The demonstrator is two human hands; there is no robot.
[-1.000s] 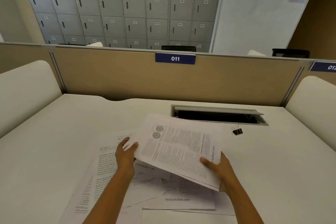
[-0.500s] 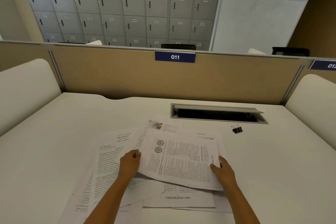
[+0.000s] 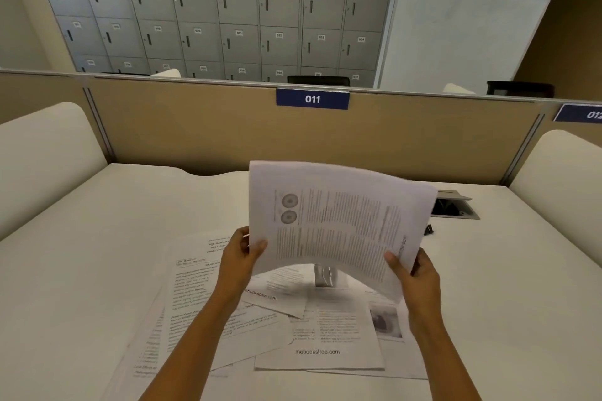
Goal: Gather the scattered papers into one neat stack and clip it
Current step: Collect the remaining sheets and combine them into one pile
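Between our left hand (image 3: 242, 252) and right hand (image 3: 412, 273), each pinching a side edge, the raised sheaf (image 3: 338, 221) sags, possibly several sheets, so we'd tap it square above the loose papers (image 3: 319, 335) below.

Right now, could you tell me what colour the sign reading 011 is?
The 011 sign is dark blue with white numerals, shown in the head view.

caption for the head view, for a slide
Both hands, left and right, lift a sheaf of papers above loose sheets scattered on the desk.
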